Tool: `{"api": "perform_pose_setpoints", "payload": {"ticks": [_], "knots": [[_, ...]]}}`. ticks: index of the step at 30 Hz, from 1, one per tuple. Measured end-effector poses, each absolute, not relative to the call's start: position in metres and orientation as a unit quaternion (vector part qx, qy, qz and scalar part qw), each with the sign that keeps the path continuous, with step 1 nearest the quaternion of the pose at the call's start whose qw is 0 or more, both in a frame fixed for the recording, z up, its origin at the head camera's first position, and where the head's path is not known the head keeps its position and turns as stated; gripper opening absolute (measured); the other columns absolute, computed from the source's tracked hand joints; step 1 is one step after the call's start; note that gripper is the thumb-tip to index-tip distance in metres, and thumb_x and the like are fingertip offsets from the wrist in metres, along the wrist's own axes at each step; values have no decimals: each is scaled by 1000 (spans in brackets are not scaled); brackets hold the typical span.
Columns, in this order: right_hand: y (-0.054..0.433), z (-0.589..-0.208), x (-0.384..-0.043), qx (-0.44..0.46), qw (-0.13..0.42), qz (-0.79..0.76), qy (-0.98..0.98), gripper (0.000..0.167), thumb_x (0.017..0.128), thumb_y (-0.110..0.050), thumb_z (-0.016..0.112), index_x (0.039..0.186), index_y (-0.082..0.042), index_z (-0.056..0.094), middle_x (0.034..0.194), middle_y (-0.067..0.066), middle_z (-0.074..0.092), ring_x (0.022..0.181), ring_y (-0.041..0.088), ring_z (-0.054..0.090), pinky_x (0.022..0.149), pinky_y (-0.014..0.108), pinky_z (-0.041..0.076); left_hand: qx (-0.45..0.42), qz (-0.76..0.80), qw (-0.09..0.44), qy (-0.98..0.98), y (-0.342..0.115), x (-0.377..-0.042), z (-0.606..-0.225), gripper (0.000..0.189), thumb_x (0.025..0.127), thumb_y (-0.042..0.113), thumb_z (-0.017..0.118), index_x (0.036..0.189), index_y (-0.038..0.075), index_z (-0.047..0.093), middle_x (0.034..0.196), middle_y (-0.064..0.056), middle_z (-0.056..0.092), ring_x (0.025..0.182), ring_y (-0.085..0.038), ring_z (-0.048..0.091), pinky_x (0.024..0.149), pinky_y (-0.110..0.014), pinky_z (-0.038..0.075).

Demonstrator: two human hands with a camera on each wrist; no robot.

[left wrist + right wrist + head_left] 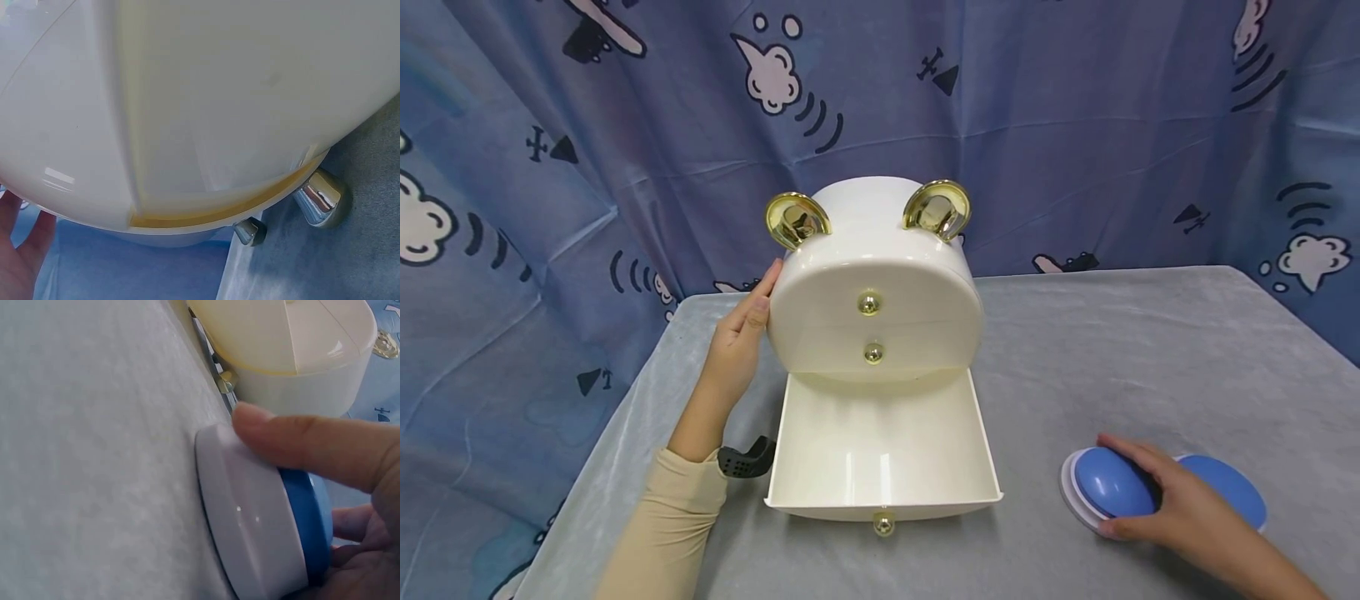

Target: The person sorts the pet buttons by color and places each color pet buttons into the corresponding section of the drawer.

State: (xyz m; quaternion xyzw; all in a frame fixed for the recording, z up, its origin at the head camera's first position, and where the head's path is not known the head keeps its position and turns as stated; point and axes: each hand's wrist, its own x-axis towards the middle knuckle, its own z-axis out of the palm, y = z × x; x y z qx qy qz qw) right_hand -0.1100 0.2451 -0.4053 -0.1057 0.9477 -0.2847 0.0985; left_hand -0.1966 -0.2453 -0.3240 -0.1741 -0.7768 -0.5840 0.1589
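Note:
A glossy white storage box (pixel 820 317) with gold ears and gold knobs stands on the table, its bottom drawer (pixel 880 450) pulled out toward me. My left hand (pixel 741 337) rests against the box's left side with fingers extended; the left wrist view shows its fingertips at the white edge. At the right, my right hand (pixel 1172 500) grips a round push button (pixel 1112 482) with a blue dome and white base, thumb on the near side and fingers over the far side. The right wrist view shows the thumb along the white base (pixel 247 512), close to the table.
A second round blue-topped button (pixel 1228 487) lies just right of the gripped one, partly behind my right hand. Grey cloth covers the table (pixel 1112 350). Behind it hangs a blue patterned curtain (pixel 1075 133). A black band (pixel 747 458) is on my left wrist.

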Motion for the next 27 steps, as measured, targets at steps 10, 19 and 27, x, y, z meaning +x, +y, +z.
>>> {"api": "perform_pose_setpoints", "payload": {"ticks": [10,19,27], "knots": [[238,-403,-111,-126,119,-260,950,111,69,-35,90,151,9,28,145,39,39,126,60,43,88,68,47,-177,-590,155,-773,-245,-196,-324,46,110,28,34,154,14,38,161,4,34,151,-11,28,121,-17,25],[232,-399,-108,-89,120,-257,955,110,71,-43,88,151,6,31,144,41,40,123,60,45,86,67,49,-173,-587,160,-775,-244,-196,-323,46,110,28,34,153,14,39,161,4,35,150,-11,28,121,-16,25],[228,-393,-112,-14,148,-269,951,111,76,-55,81,155,0,26,149,43,31,127,62,41,90,72,45,-172,-588,157,-775,-245,-196,-323,46,110,29,34,153,15,39,161,5,35,150,-10,29,121,-16,26]]}}
